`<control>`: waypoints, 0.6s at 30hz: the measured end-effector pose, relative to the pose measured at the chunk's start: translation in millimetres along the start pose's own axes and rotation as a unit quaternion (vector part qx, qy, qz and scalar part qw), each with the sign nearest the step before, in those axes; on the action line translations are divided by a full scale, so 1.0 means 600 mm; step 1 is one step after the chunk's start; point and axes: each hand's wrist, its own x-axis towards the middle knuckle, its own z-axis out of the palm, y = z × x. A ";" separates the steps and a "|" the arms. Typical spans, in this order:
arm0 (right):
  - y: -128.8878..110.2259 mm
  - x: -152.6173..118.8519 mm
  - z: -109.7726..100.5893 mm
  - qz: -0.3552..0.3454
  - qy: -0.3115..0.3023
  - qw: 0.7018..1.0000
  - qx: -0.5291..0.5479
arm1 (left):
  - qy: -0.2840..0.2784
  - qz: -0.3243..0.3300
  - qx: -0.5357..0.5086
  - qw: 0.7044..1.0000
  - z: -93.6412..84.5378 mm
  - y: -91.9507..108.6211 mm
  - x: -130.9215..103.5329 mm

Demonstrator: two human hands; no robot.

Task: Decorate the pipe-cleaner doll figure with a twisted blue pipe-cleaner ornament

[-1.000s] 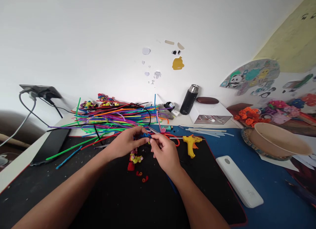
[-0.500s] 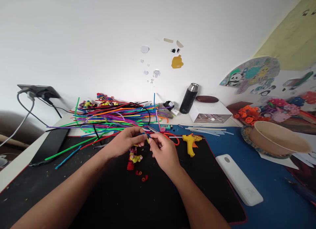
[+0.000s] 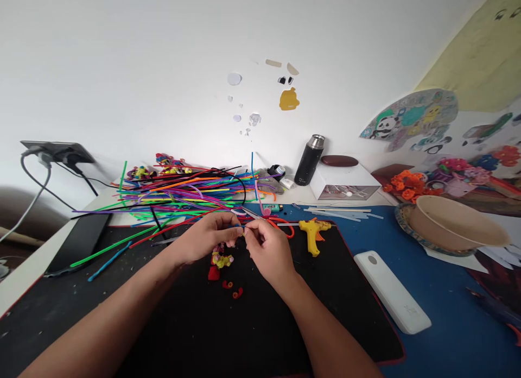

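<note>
My left hand (image 3: 209, 237) is closed, thumb and forefinger pinching a short blue and yellow pipe cleaner piece (image 3: 243, 231). From the other side my right hand (image 3: 268, 247) pinches the same piece, fingertips almost touching the left ones. Most of the piece is hidden by the fingers. Just below lies a small yellow and pink pipe cleaner figure (image 3: 222, 259) with a red block-like piece (image 3: 214, 273) beside it. Two small red curled pieces (image 3: 233, 289) with orange-yellow round ends rest nearer to me on the black mat (image 3: 195, 334). Scissors with orange-red handles (image 3: 290, 228) lie behind my right hand.
A heap of coloured pipe cleaners (image 3: 183, 190) spreads along the wall. To the right are a yellow glue gun (image 3: 312, 235), glue sticks (image 3: 337, 212), a black flask (image 3: 309, 161), a white power bank (image 3: 393, 294) and a beige bowl (image 3: 459, 223). A dark phone (image 3: 79, 245) lies at left.
Both hands stay together at the same spot. The left fingers have curled slightly and less of the blue and yellow piece shows. The whole view has shifted a little.
</note>
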 end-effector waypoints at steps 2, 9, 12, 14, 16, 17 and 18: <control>0.002 0.000 0.001 -0.006 0.009 1.000 -0.007 | -0.003 0.003 -0.002 1.000 0.002 0.000 0.000; 0.000 0.000 0.004 -0.013 0.030 0.999 0.001 | 0.002 -0.001 -0.026 1.000 0.007 0.000 0.003; -0.003 0.000 0.003 -0.014 0.042 0.999 0.005 | 0.005 -0.011 -0.039 0.999 0.008 -0.001 0.003; -0.004 0.000 0.002 -0.013 0.041 0.999 0.005 | 0.006 -0.014 -0.042 0.999 0.009 -0.001 0.004; -0.004 0.001 0.000 -0.014 0.028 1.000 0.003 | 0.006 -0.013 -0.040 0.999 0.009 0.001 0.004; -0.003 0.002 -0.001 -0.016 0.021 1.000 0.001 | 0.005 -0.013 -0.039 0.999 0.009 0.002 0.004; -0.003 0.003 -0.002 -0.017 0.015 1.000 -0.003 | 0.005 -0.015 -0.038 0.999 0.009 0.003 0.003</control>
